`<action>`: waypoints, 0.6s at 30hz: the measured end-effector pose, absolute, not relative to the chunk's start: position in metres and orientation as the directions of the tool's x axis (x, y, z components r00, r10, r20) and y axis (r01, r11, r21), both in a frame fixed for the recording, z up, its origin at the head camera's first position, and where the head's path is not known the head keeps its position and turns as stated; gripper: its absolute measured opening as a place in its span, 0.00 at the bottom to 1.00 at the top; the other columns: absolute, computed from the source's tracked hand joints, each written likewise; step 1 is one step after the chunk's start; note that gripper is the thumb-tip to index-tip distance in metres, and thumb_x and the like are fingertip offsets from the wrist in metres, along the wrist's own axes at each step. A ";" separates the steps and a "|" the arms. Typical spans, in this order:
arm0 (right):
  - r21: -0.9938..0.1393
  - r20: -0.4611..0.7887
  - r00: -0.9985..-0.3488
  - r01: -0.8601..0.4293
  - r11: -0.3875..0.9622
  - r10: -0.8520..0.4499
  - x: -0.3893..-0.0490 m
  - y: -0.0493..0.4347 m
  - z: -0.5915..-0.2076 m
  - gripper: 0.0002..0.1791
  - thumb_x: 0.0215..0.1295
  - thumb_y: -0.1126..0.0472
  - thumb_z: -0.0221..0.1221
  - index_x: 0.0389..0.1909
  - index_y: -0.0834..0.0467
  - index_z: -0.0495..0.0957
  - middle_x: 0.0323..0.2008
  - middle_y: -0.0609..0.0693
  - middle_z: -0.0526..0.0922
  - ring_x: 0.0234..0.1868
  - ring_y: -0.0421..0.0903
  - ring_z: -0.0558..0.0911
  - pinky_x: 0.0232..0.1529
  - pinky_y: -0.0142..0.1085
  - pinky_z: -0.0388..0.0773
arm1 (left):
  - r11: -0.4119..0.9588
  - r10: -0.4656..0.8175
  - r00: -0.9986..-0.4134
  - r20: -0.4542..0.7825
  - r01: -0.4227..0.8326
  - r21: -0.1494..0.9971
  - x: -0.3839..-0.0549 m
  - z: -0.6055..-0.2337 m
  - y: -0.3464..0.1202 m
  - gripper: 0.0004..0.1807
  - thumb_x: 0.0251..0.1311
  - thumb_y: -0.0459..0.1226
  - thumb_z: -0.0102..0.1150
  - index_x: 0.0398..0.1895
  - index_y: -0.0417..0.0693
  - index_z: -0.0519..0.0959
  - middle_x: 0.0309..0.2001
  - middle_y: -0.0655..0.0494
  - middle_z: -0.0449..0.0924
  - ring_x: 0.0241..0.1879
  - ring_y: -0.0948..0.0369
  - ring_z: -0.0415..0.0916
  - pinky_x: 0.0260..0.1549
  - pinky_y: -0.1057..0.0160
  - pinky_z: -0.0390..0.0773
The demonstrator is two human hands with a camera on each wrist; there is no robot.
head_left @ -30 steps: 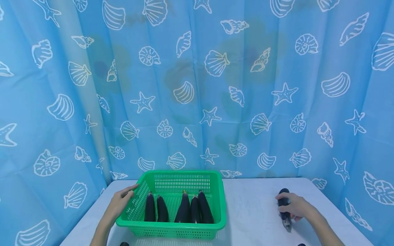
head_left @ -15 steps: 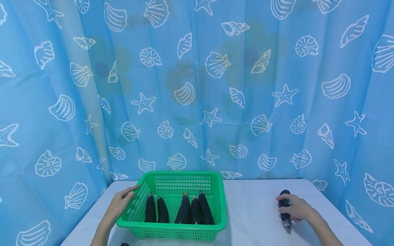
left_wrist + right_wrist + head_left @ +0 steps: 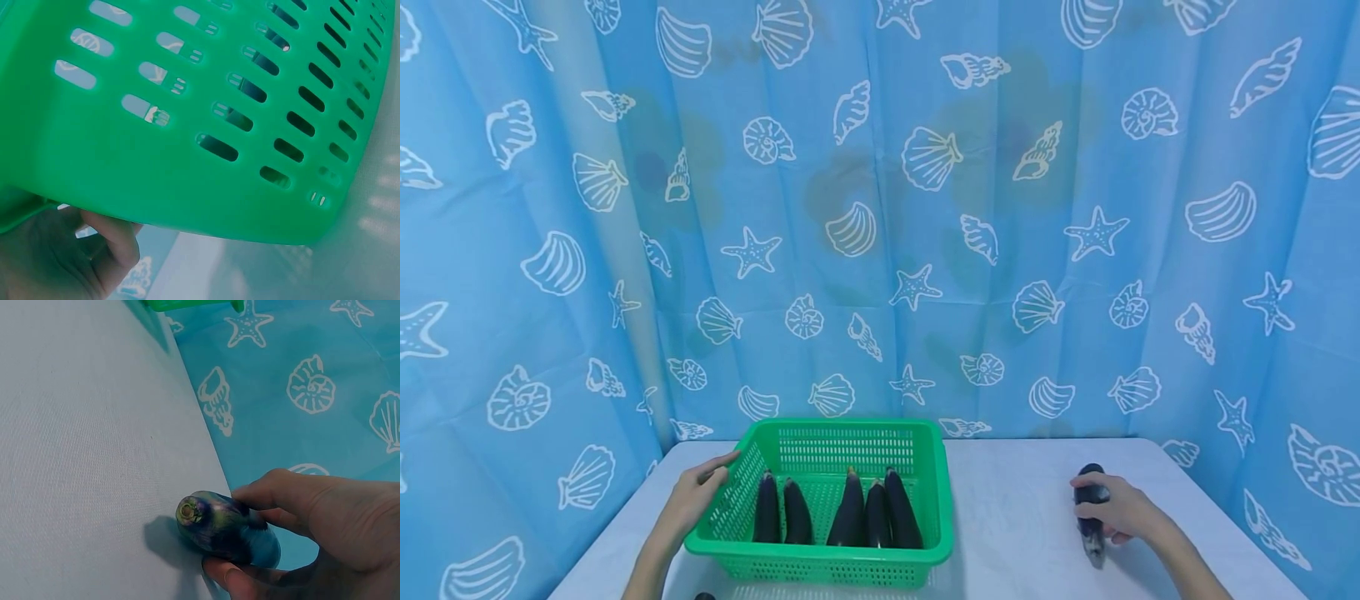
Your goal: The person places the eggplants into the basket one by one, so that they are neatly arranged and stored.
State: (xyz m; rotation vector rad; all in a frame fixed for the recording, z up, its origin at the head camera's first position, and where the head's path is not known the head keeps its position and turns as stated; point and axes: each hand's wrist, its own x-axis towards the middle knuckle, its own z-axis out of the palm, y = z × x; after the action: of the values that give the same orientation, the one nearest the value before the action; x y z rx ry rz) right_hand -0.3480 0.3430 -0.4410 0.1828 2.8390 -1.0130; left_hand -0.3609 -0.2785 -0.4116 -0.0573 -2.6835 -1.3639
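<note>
In the head view, my left hand (image 3: 694, 493) grips the left rim of a green plastic basket (image 3: 820, 550) with slotted walls. The left wrist view shows its fingers (image 3: 119, 240) curled at the edge of the basket wall. Several dark purple eggplants (image 3: 848, 515) lie lengthwise inside, two at the left and the others grouped toward the right. Over on the right of the table, my right hand (image 3: 1122, 506) holds another eggplant (image 3: 1092, 533) between thumb and fingers. Its stem end faces the right wrist camera, and its shadow falls on the cloth close beside it.
A white cloth covers the table (image 3: 1007, 517). Blue curtains (image 3: 880, 250) with white shell and starfish prints hang behind and along both sides. A small dark round thing (image 3: 704, 596) pokes in at the bottom edge, before the basket.
The stem end of the eggplant in my right hand has swung slightly left. My left hand and the basket stay in place. A dark thing at the bottom right has left the head view.
</note>
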 end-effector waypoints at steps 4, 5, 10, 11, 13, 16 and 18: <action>-0.636 -0.156 -0.986 0.147 0.757 0.061 -0.348 0.341 -0.441 0.33 0.61 0.52 0.64 0.65 0.60 0.70 0.52 0.75 0.70 0.31 0.49 0.79 0.29 0.39 0.81 | 0.594 -0.033 -0.991 0.132 0.087 0.800 -0.362 -0.412 -0.278 0.25 0.72 0.41 0.40 0.71 0.51 0.68 0.70 0.35 0.65 0.66 0.35 0.64 0.60 0.37 0.67; -0.641 -0.155 -0.986 0.144 0.754 0.057 -0.347 0.341 -0.441 0.32 0.61 0.52 0.64 0.65 0.60 0.70 0.52 0.75 0.70 0.31 0.49 0.79 0.29 0.39 0.82 | 0.593 -0.034 -0.991 0.131 0.086 0.800 -0.362 -0.412 -0.278 0.25 0.72 0.41 0.40 0.71 0.51 0.68 0.69 0.36 0.66 0.66 0.35 0.65 0.61 0.37 0.67; -0.665 -0.144 -0.989 0.125 0.736 0.037 -0.347 0.338 -0.440 0.32 0.61 0.52 0.64 0.65 0.60 0.70 0.55 0.77 0.69 0.32 0.49 0.80 0.30 0.40 0.82 | 0.596 -0.034 -0.990 0.135 0.088 0.798 -0.362 -0.412 -0.278 0.25 0.72 0.41 0.40 0.71 0.51 0.68 0.69 0.36 0.66 0.66 0.35 0.65 0.60 0.37 0.68; -0.669 -0.141 -0.989 0.122 0.733 0.035 -0.347 0.337 -0.439 0.33 0.61 0.52 0.64 0.65 0.60 0.70 0.56 0.77 0.69 0.32 0.49 0.80 0.30 0.41 0.82 | 0.598 -0.032 -0.990 0.137 0.091 0.797 -0.362 -0.412 -0.278 0.25 0.72 0.41 0.40 0.71 0.51 0.68 0.69 0.35 0.66 0.66 0.35 0.65 0.60 0.37 0.68; -0.675 -0.138 -0.990 0.115 0.729 0.028 -0.348 0.334 -0.438 0.33 0.61 0.51 0.64 0.65 0.60 0.70 0.57 0.78 0.68 0.32 0.49 0.80 0.30 0.41 0.83 | 0.594 -0.028 -0.990 0.138 0.095 0.799 -0.362 -0.412 -0.278 0.25 0.72 0.41 0.39 0.71 0.51 0.68 0.69 0.35 0.66 0.66 0.35 0.65 0.60 0.38 0.68; -0.678 -0.136 -0.990 0.109 0.727 0.021 -0.349 0.331 -0.436 0.33 0.61 0.51 0.64 0.65 0.59 0.70 0.58 0.78 0.66 0.32 0.48 0.81 0.30 0.41 0.83 | 0.590 -0.020 -0.989 0.145 0.105 0.801 -0.361 -0.412 -0.279 0.25 0.73 0.41 0.39 0.71 0.51 0.68 0.69 0.36 0.66 0.66 0.35 0.65 0.61 0.39 0.68; -0.681 -0.137 -0.990 0.106 0.724 0.016 -0.350 0.328 -0.435 0.33 0.62 0.52 0.64 0.65 0.59 0.70 0.59 0.79 0.66 0.33 0.49 0.81 0.30 0.41 0.83 | 0.589 -0.019 -0.989 0.148 0.109 0.801 -0.360 -0.413 -0.279 0.25 0.73 0.40 0.39 0.71 0.51 0.68 0.69 0.36 0.66 0.66 0.36 0.65 0.61 0.40 0.69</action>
State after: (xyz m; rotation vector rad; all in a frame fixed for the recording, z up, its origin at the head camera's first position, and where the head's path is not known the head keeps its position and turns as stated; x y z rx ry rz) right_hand -0.3496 0.3284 -0.4351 0.0992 2.8035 -1.1189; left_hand -0.3604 -0.2792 -0.4127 -0.0765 -2.6728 -1.3612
